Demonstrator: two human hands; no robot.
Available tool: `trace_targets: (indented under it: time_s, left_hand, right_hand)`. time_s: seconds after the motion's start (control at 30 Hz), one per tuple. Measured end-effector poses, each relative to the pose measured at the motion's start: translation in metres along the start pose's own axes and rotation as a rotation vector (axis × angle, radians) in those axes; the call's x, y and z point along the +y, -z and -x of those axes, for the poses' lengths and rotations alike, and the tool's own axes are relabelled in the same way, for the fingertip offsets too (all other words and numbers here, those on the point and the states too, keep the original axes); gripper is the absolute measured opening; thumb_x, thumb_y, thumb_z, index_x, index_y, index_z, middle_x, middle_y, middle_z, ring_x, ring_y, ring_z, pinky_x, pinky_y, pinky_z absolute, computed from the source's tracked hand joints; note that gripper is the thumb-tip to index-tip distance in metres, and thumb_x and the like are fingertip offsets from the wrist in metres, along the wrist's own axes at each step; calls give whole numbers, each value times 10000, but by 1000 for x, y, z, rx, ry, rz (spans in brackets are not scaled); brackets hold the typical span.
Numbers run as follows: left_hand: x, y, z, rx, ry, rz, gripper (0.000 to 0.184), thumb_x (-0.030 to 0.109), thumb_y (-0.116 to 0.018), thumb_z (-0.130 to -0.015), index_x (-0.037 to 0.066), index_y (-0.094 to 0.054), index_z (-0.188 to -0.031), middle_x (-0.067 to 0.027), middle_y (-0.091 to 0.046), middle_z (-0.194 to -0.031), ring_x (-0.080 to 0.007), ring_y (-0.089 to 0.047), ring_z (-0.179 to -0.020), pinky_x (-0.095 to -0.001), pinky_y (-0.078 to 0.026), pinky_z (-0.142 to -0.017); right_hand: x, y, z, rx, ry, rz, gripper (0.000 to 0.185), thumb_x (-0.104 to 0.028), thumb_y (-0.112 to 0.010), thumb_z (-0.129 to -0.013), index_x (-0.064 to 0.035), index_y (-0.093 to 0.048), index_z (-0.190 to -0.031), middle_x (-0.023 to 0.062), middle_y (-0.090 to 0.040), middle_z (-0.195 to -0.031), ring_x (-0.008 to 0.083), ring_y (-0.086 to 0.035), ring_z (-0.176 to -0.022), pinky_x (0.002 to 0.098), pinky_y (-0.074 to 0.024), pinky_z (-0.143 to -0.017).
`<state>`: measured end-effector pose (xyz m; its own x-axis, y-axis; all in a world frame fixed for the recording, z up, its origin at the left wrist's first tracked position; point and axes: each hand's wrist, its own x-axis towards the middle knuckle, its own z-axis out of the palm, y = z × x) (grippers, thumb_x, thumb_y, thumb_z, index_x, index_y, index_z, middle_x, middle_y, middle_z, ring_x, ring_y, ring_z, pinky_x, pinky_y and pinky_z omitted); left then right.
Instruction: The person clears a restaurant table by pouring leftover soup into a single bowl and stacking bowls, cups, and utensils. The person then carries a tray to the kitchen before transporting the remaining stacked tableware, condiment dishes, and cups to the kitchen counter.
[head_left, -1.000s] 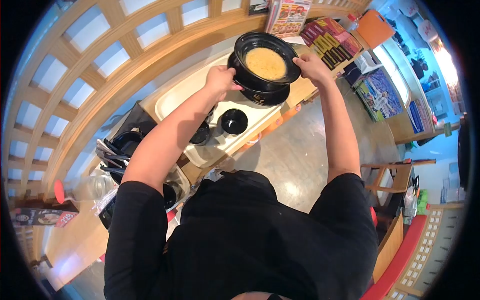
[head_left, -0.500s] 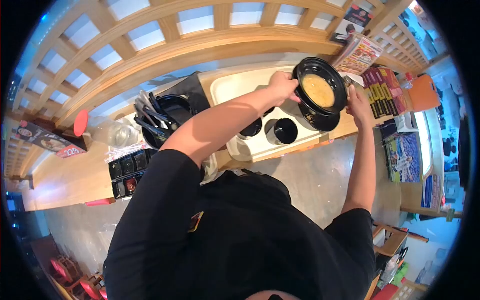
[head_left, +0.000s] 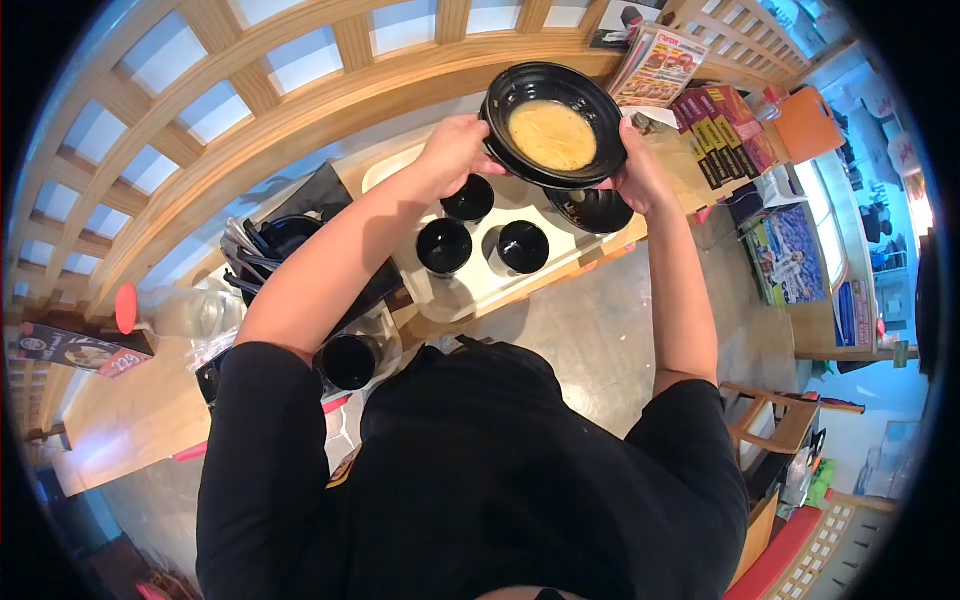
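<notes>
A wide black bowl [head_left: 553, 135] of yellowish soup is held up between my two hands. My left hand [head_left: 462, 156] grips its left rim, and my right hand [head_left: 638, 172] has hold of the right side. Under and to the right of it, another black bowl [head_left: 597, 212] rests on the cream tray [head_left: 452, 300]. Three small black cups stand on the same tray: one [head_left: 523, 246] near the front edge, one [head_left: 444, 247] to its left, and one [head_left: 468, 200] farther back, close below my left hand.
Left of my left forearm are black dishes with utensils [head_left: 270, 245] and a clear jug [head_left: 195, 313]. Another black cup [head_left: 349, 361] sits on a second tray. Menus [head_left: 658, 65] and dark boxes [head_left: 722, 135] stand at the back right. A wooden lattice [head_left: 300, 65] runs behind the table.
The soup bowl is now raised off the tray area, with the lower bowl showing separately beneath it. My view has swung about, and more of the cups has come into sight.
</notes>
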<state>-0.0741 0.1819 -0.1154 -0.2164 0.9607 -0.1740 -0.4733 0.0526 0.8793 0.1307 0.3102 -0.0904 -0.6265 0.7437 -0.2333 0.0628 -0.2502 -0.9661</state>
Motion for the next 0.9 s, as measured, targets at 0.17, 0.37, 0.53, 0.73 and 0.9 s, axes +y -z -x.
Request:
trace_targets:
  time_s: [0.17,0.37,0.53,0.73,0.9]
  left_hand:
    - [23,24,27,-2,-8,-3,289,106,-340,-885,-43,-490,-1082,-164,-586,-934,-278,-632,-685,-282,-541,-582]
    - [37,57,53,61,-8,-7,356,181,-303,-913,-49,-428,-1154,-201,-515,-1076,-308,-630,-726,-248,-538,-581]
    - [45,65,73,146,5,61,504,393,-368,-912,-23,-396,-1195,-154,-564,-1036,-220,-629,-715,-250,-557,-589]
    - [38,73,66,84,-18,-14,580,494,-410,-867,18,-420,-1199,-173,-567,-1025,-283,-624,-770,-285,-530,-655]
    - [51,77,75,114,7,32,501,435,-351,-903,27,-427,-1185,-136,-583,-998,-273,-630,-755,-273,-549,-629]
  right_hand:
    - [1,-31,-4,-34,14,-19,384,-343,-310,-938,-56,-429,-1163,93,-592,-985,181,-633,-769,329,-560,-554]
    - [4,-73,-8,-103,32,33,319,-275,-324,-933,-36,-442,-1109,101,-595,-944,175,-626,-739,324,-546,-551]
    - [19,-89,-26,-137,50,84,326,-282,-332,-932,-43,-452,-1117,74,-598,-924,160,-617,-752,321,-545,-541]
    - [1,-100,-12,-132,11,120,400,-375,-367,-920,-39,-497,-1093,75,-606,-906,150,-612,-728,294,-535,-513]
    - [-16,-110,3,-156,54,140,418,-405,-376,-912,-57,-496,-1109,73,-611,-910,139,-608,-701,264,-510,-496]
